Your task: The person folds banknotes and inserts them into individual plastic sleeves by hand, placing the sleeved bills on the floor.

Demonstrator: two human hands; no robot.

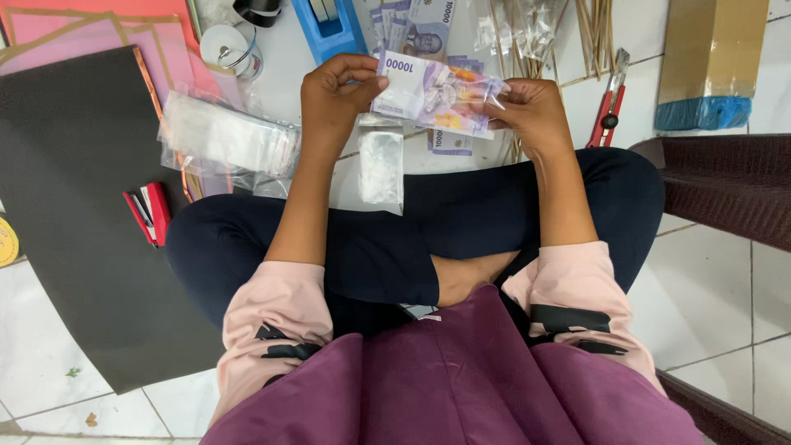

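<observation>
L hand (334, 92) & R hand (531, 111) pinch opposite ends of a purple paper banknote (412, 82) half-sleeved in a clear plastic pouch (465, 103) — empty clear plastic bag (381, 169) just below grip.

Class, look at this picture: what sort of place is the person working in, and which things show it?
Probably a home or small-shop craft corner on a tiled floor. The person sits cross-legged among pink and black paper sheets, a bundle of wooden sticks, and a red stapler.
</observation>
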